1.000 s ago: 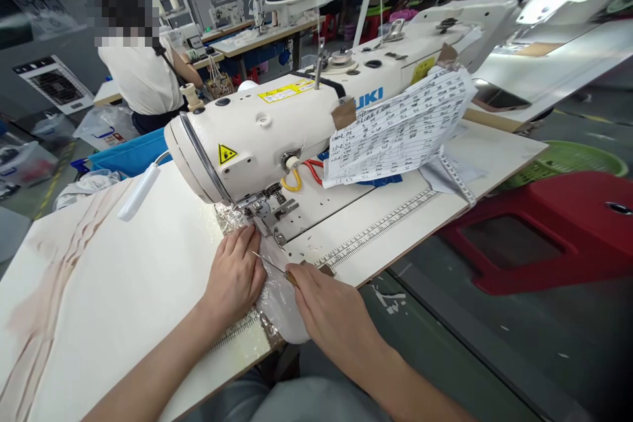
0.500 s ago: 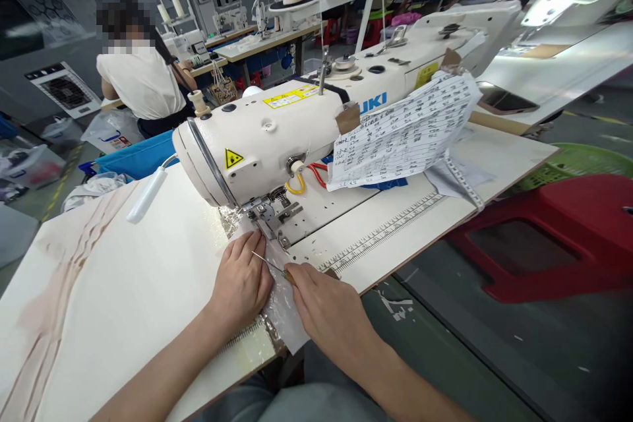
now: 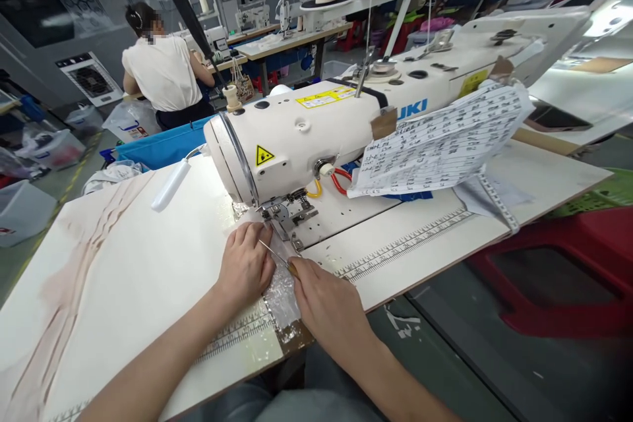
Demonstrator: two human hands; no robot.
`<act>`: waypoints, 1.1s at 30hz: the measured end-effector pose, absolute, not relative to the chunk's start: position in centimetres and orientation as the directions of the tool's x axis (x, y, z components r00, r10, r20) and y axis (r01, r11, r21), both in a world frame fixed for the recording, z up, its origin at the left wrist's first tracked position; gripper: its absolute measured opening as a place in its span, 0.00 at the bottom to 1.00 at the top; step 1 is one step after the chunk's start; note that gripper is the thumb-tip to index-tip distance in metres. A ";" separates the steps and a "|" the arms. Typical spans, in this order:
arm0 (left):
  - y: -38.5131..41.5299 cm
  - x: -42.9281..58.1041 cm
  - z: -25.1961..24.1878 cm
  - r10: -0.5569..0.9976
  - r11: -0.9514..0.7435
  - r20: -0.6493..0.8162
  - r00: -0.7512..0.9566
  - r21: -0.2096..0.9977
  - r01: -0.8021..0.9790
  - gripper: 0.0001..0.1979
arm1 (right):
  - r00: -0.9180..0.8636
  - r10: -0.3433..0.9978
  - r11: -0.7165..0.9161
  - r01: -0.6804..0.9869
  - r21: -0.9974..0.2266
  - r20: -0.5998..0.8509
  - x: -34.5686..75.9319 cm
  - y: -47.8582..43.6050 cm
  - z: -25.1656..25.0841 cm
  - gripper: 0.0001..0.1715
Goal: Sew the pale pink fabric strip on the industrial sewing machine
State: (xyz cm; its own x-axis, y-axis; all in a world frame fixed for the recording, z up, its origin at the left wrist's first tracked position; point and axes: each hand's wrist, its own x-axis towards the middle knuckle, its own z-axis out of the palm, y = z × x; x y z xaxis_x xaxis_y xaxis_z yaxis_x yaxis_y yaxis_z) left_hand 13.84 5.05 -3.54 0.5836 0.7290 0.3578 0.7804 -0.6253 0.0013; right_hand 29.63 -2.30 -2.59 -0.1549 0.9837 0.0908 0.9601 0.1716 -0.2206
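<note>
My left hand (image 3: 246,262) rests beside the presser foot of a white sewing machine (image 3: 297,138). Its fingers are bent and pressed together on a thin white piece of fabric (image 3: 284,293), which runs from under the needle area toward the table's front edge. Gripped in my right hand (image 3: 330,303) is an awl (image 3: 271,250) with a wooden handle. The metal spike points left, its tip near my left fingers over the fabric. My fingers hide part of the cloth and most of the awl's handle.
Pale pink fabric strips (image 3: 82,257) lie on the table's left. A handwritten sheet (image 3: 440,142) hangs on the machine. Measuring tape scales (image 3: 405,244) mark the tabletop. A red stool (image 3: 558,270) stands at right. Another person (image 3: 163,72) sits at the back left.
The camera view has turned slightly left, so the machine appears farther right. The white fabric's near end has moved toward the needle, baring more tabletop. Both hands keep their grips.
</note>
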 end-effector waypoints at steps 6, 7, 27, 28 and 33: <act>5.7 13.2 -3.6 0.688 -0.647 0.400 0.606 -0.041 0.761 0.20 | -0.162 0.978 0.191 0.947 -0.257 0.129 29.6 -2.8 -2.9 0.15; 5.5 13.3 -3.6 0.684 -0.650 0.405 0.606 -0.038 0.759 0.20 | -0.169 0.974 0.206 0.942 -0.264 0.154 29.6 -2.9 -3.0 0.15; 3.6 14.3 -3.4 0.704 -0.669 0.312 0.638 -0.013 0.743 0.21 | -0.057 0.912 0.282 0.806 -0.521 0.406 33.6 -3.8 -4.6 0.13; 3.5 14.3 -3.4 0.699 -0.673 0.311 0.644 -0.018 0.739 0.20 | -0.051 0.912 0.280 0.800 -0.530 0.406 33.7 -3.9 -4.7 0.13; 3.3 14.1 -3.6 0.689 -0.687 0.290 0.665 -0.033 0.726 0.20 | -0.044 0.907 0.286 0.794 -0.537 0.418 33.8 -4.0 -5.2 0.13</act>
State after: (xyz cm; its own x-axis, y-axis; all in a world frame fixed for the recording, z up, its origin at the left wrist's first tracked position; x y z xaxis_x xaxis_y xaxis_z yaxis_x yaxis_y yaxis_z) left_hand 14.08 3.35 -3.63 0.6647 0.6886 0.2899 0.7261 -0.6868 -0.0334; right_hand 33.77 -4.01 -5.16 -0.0436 0.9073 0.4183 0.7939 0.2857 -0.5368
